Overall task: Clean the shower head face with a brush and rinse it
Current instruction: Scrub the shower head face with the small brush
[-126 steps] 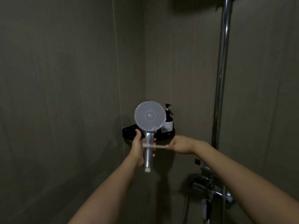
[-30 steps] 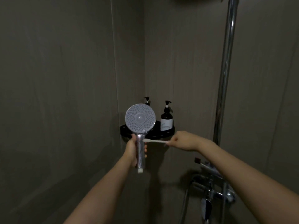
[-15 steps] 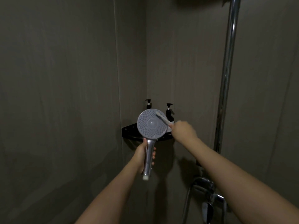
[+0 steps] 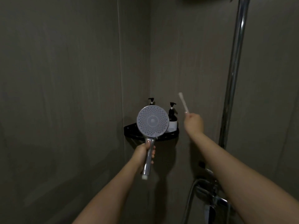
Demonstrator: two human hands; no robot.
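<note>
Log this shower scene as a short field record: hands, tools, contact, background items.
left hand: grips the chrome handle of the shower head, face toward the camera
right hand: holds the white brush, raised, pointing up
contact: brush apart from the shower head face, off to its right
corner shelf: black, holds two pump bottles, partly hidden behind the shower head
riser pipe: chrome, at right
water: none visible

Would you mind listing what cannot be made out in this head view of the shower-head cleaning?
- Left pump bottle: only its pump shows; the shower head covers the rest.
- Right bottle's label: too small and dark to read.
- Brush bristles: blurred; the right hand hides its lower handle.
- Faucet: dim, partly behind the right forearm.
- Left hand covers part of the handle.
</note>
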